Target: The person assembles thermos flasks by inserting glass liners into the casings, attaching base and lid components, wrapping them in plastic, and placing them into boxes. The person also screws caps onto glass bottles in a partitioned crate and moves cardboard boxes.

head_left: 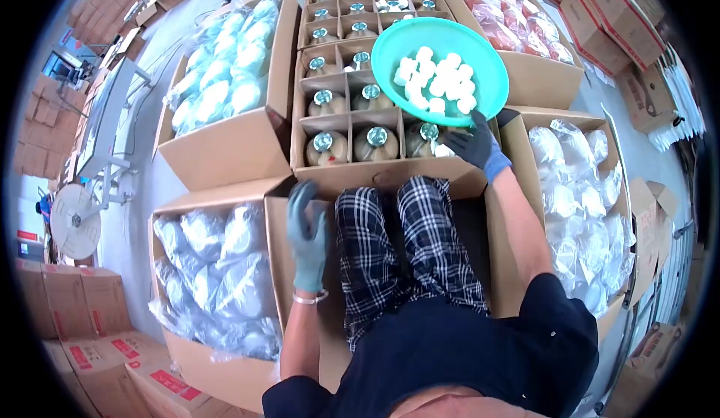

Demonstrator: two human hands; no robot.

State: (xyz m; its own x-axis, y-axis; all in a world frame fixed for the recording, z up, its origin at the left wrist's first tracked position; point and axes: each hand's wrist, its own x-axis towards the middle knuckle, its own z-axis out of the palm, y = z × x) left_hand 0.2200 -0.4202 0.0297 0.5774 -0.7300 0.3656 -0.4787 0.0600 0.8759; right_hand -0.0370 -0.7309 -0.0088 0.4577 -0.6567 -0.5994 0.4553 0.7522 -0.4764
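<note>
My left hand (306,234), in a grey glove, hovers over the near carton's left flap with its fingers apart and nothing in it. My right hand (474,148), in a dark glove with a blue cuff, is at the near rim of a green bowl (382,80), fingers spread. One finger reaches the rim; whether it presses on it I cannot tell. White stopper-like pieces (442,84) lie heaped in the bowl. The bowl rests over the divided carton (360,172). Round glass jars with shiny greenish tops (376,144) fill its cells. A white piece (442,150) shows by my right fingertips.
Cartons of bagged items stand around me: left (217,103), near left (217,373), right (611,313) and far right (540,73). A fan (75,221) and a white table (112,118) are farther left. Stacked boxes (82,298) line the left edge.
</note>
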